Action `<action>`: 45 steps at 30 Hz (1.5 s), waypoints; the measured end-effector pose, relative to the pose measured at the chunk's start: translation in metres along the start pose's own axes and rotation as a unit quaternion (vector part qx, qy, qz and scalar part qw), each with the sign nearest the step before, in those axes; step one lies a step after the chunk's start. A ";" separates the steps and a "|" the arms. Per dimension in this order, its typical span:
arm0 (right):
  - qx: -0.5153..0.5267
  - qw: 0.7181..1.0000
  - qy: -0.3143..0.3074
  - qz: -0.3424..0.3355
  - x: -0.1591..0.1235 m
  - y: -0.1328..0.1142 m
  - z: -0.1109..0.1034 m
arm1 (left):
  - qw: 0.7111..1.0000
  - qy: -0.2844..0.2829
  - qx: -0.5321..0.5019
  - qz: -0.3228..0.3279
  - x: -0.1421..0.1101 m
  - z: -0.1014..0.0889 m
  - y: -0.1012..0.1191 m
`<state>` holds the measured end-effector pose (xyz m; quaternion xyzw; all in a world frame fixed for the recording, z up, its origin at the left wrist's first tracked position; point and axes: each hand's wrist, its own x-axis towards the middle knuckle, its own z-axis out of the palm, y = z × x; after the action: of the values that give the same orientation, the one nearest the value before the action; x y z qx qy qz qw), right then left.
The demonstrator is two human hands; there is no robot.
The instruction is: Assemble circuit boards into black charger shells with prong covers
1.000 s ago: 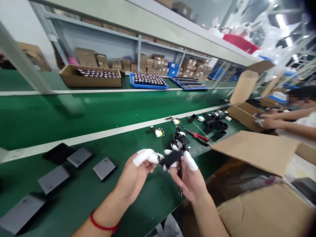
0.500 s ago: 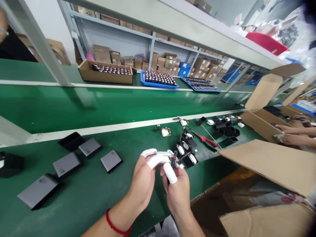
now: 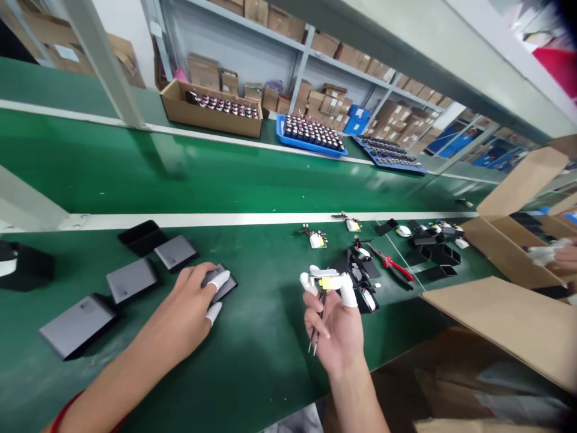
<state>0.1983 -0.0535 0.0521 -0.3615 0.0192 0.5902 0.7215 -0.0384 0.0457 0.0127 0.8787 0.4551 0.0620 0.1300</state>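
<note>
On the left side of the bench, my left hand (image 3: pixel 192 300) closes over a small grey casing (image 3: pixel 229 287) with dark sides. White finger cots cover some fingertips of both hands. Held up at the centre, my right hand (image 3: pixel 336 328) pinches a small electronic assembly (image 3: pixel 325 282) with a yellow patch. Two thin dark prongs with pale tips (image 3: pixel 313 346) hang below it in the same hand; whether they are wires or tweezers I cannot tell. More grey casings (image 3: pixel 131 280) lie beside my left hand. Two loose circuit assemblies (image 3: pixel 318 240) rest beyond my right hand.
Red-handled pliers (image 3: pixel 392 266) lie right of a cluster of black housings with white parts (image 3: pixel 360 270). An open cardboard box (image 3: pixel 500 246) stands at the right, near a co-worker's hand (image 3: pixel 552 255). Blue trays (image 3: pixel 311 144) and a parts carton (image 3: pixel 211 119) line the back ledge.
My left hand has left the assembly, moved left and taken hold of a grey casing. My right hand keeps the assembly, now turned palm up. The view has shifted somewhat.
</note>
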 end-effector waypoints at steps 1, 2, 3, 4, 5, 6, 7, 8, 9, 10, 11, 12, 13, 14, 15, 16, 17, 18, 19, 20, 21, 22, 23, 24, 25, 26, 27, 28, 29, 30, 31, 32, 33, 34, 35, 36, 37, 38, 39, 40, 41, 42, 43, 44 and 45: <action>-0.005 1.000 0.005 0.003 0.002 0.000 0.002 | 1.000 -0.003 0.002 -0.007 0.001 0.001 -0.001; -0.019 1.000 0.010 0.003 0.003 0.000 0.003 | 1.000 -0.008 0.000 -0.017 0.002 0.001 0.000; -0.034 0.999 0.016 -0.001 0.005 0.000 0.004 | 0.999 -0.014 -0.008 -0.030 0.004 -0.001 0.002; -0.050 0.999 0.021 -0.006 0.006 0.001 0.005 | 0.999 -0.022 -0.024 -0.042 0.006 -0.005 0.005; -0.064 0.998 0.025 -0.011 0.007 0.001 0.006 | 0.997 -0.031 -0.046 -0.053 0.008 -0.008 0.008; -0.077 0.997 0.026 -0.016 0.008 0.001 0.006 | 0.994 -0.044 -0.075 -0.066 0.010 -0.011 0.010; -0.088 0.996 0.026 -0.019 0.009 0.001 0.006 | 0.989 -0.057 -0.109 -0.079 0.013 -0.014 0.012; -0.099 0.995 0.025 -0.022 0.010 0.001 0.006 | 0.983 -0.071 -0.144 -0.090 0.015 -0.016 0.014; -0.109 0.994 0.025 -0.022 0.011 0.001 0.007 | 0.976 -0.085 -0.177 -0.095 0.018 -0.017 0.016; -0.116 0.993 0.024 -0.020 0.012 0.001 0.007 | 0.970 -0.096 -0.202 -0.092 0.020 -0.018 0.017; -0.121 0.992 0.028 -0.016 0.012 0.001 0.008 | 0.968 -0.103 -0.214 -0.082 0.022 -0.018 0.018; -0.124 0.992 0.035 -0.011 0.013 0.000 0.009 | 0.969 -0.106 -0.213 -0.067 0.024 -0.017 0.019; -0.126 0.991 0.044 -0.005 0.013 0.000 0.010 | 0.972 -0.106 -0.202 -0.053 0.025 -0.016 0.020; -0.128 0.990 0.054 0.001 0.013 -0.001 0.011 | 0.976 -0.105 -0.186 -0.042 0.025 -0.016 0.020; -0.130 0.989 0.063 0.006 0.014 -0.001 0.012 | 0.980 -0.100 -0.169 -0.035 0.026 -0.015 0.019; -0.134 0.988 0.071 0.012 0.014 -0.002 0.013 | 0.983 -0.092 -0.159 -0.029 0.025 -0.014 0.018; -0.136 0.987 0.077 0.019 0.015 -0.002 0.015 | 0.984 -0.085 -0.158 -0.022 0.024 -0.013 0.016; -0.138 0.987 0.081 0.027 0.016 -0.002 0.016 | 0.983 -0.081 -0.166 -0.013 0.023 -0.012 0.014; -0.138 0.986 0.082 0.035 0.017 -0.002 0.017 | 0.981 -0.080 -0.179 0.001 0.022 -0.010 0.011; -0.139 0.986 0.080 0.040 0.018 -0.001 0.017 | 0.977 -0.086 -0.197 0.017 0.021 -0.009 0.008; -0.140 0.986 0.074 0.042 0.019 0.000 0.017 | 0.971 -0.096 -0.217 0.034 0.021 -0.007 0.007; -0.141 0.987 0.066 0.039 0.020 0.002 0.017 | 0.965 -0.108 -0.234 0.050 0.020 -0.005 0.006; -0.143 0.987 0.058 0.033 0.021 0.003 0.017 | 0.960 -0.116 -0.246 0.061 0.021 -0.003 0.005; -0.144 0.988 0.052 0.027 0.021 0.005 0.016 | 0.957 -0.120 -0.255 0.066 0.022 -0.002 0.006; -0.146 0.988 0.051 0.022 0.021 0.006 0.015 | 0.955 -0.122 -0.262 0.066 0.023 -0.001 0.008; -0.150 0.987 0.053 0.016 0.021 0.008 0.014 | 0.954 -0.121 -0.266 0.061 0.024 -0.001 0.011; -0.157 0.986 0.054 0.008 0.021 0.009 0.012 | 0.954 -0.121 -0.269 0.053 0.026 -0.001 0.013; -0.167 0.985 0.051 -0.005 0.020 0.010 0.011 | 0.953 -0.126 -0.273 0.045 0.027 -0.001 0.016; -0.181 0.982 0.046 -0.025 0.020 0.011 0.009 | 0.950 -0.135 -0.279 0.041 0.028 -0.001 0.019; -0.197 0.978 0.038 -0.049 0.019 0.012 0.007 | 0.947 -0.144 -0.285 0.039 0.029 -0.001 0.021; -0.216 0.973 0.032 -0.077 0.019 0.014 0.005 | 0.944 -0.151 -0.291 0.041 0.030 -0.001 0.023; -0.239 0.965 0.029 -0.108 0.019 0.016 0.003 | 0.942 -0.153 -0.296 0.043 0.030 0.000 0.024; -0.265 0.953 0.029 -0.141 0.019 0.018 0.002 | 0.941 -0.150 -0.299 0.046 0.030 0.002 0.024; -0.295 0.939 0.031 -0.172 0.019 0.021 0.000 | 0.942 -0.140 -0.301 0.047 0.031 0.004 0.024; -0.324 0.924 0.036 -0.202 0.019 0.023 -0.001 | 0.943 -0.128 -0.303 0.046 0.031 0.006 0.024; -0.348 0.908 0.042 -0.230 0.020 0.025 -0.003 | 0.943 -0.116 -0.307 0.047 0.031 0.007 0.024; -0.364 0.895 0.052 -0.252 0.020 0.027 -0.004 | 0.943 -0.107 -0.312 0.049 0.031 0.008 0.024; -0.374 0.885 0.062 -0.268 0.021 0.029 -0.005 | 0.942 -0.100 -0.316 0.055 0.031 0.009 0.024; -0.384 0.878 0.069 -0.277 0.021 0.029 -0.006 | 0.941 -0.097 -0.318 0.061 0.032 0.009 0.024; -0.398 0.870 0.071 -0.282 0.022 0.030 -0.007 | 0.941 -0.097 -0.318 0.067 0.032 0.009 0.024; -0.415 0.862 0.068 -0.285 0.022 0.029 -0.008 | 0.941 -0.098 -0.316 0.070 0.032 0.008 0.025; -0.433 0.853 0.062 -0.285 0.022 0.029 -0.010 | 0.943 -0.096 -0.313 0.070 0.032 0.007 0.025; -0.450 0.844 0.053 -0.287 0.022 0.029 -0.011 | 0.944 -0.091 -0.310 0.069 0.032 0.007 0.026; -0.461 0.838 0.043 -0.289 0.022 0.028 -0.012 | 0.945 -0.087 -0.308 0.068 0.032 0.007 0.026; -0.462 0.837 0.036 -0.292 0.021 0.028 -0.012 | 0.946 -0.085 -0.306 0.067 0.032 0.008 0.026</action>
<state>0.1852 -0.0409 0.0199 -0.6628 -0.3360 0.2791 0.6082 0.0027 0.0561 0.0125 0.8272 0.3419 0.1322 0.4259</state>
